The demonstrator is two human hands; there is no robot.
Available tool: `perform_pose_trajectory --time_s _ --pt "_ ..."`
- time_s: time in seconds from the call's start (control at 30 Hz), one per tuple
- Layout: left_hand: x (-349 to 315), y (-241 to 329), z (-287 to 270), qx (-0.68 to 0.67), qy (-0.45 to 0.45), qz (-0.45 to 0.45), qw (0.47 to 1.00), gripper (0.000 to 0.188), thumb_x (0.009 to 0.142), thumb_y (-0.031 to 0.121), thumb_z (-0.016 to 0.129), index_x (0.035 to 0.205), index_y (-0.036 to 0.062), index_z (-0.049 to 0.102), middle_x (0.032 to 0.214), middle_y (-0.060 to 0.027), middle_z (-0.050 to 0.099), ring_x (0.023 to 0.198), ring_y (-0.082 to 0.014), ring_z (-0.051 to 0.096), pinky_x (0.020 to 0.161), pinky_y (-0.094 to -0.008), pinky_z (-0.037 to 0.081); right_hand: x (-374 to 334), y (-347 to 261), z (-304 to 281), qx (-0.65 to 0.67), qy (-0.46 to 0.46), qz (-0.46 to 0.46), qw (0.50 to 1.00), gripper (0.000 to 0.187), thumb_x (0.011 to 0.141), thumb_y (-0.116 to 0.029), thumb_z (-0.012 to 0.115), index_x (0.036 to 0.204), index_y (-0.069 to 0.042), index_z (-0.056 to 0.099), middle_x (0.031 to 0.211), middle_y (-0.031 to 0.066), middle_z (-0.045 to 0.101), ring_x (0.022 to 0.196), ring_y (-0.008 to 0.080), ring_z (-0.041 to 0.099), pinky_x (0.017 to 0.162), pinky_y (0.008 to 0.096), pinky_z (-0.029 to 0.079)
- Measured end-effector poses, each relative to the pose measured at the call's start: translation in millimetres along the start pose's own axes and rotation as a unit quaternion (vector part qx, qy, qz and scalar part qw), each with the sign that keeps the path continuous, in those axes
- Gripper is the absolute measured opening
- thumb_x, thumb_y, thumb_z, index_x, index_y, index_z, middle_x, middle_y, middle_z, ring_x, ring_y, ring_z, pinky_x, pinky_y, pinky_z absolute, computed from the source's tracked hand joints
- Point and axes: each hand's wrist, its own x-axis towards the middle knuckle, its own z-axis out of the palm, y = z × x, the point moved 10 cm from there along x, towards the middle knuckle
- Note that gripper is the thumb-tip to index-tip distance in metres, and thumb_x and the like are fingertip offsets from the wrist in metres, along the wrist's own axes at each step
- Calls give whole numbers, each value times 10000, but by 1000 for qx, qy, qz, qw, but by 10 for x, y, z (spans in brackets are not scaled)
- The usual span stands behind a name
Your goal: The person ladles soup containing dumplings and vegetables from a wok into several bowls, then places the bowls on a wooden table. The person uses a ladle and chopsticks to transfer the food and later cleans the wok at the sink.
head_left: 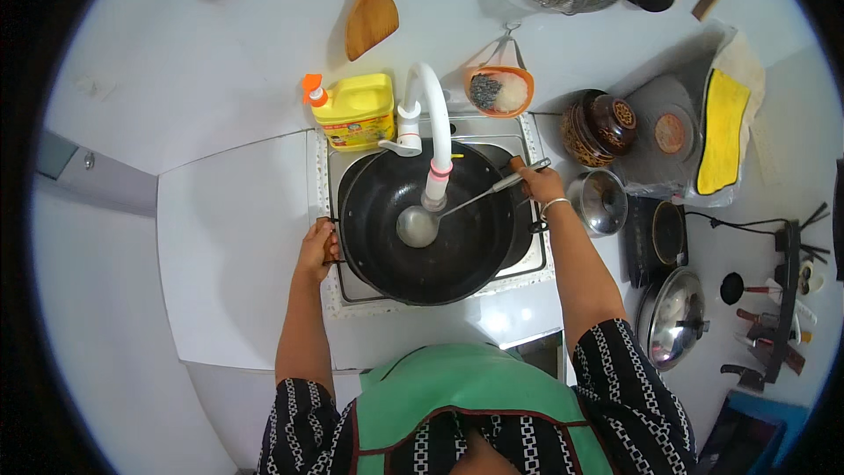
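A large black wok rests over the steel sink, under a white curved faucet. My left hand is closed around the wok's brown side handle. My right hand grips the handle of a metal ladle. The ladle's round bowl lies inside the wok, just below the faucet's outlet. Whether water is running cannot be made out.
A yellow soap jug with an orange pump stands behind the sink. An orange holder with scrubbers hangs on the wall. Right are patterned bowls, a steel pot, a lid and knives on a rack.
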Motion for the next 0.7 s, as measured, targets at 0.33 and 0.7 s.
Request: perform_pose_trajectory --time_s 0.33,0.7 --pt "293 -156 -78 135 92 34 986 269 890 272 553 1096 101 522 779 -27 552 666 -144 532 604 -281 466 372 636 95 15 15 116 993 488 676 -414 720 853 31 630 732 76 612 662 178 563 632 318 446" --pt "-687 -398 2587 393 -159 291 858 215 852 116 587 1049 36 552 943 -90 564 904 -169 569 766 -265 470 -1278 1180 -283 530 102 167 825 213 864 -273 560 908 -65 541 847 70 604 798 183 585 680 318 465"
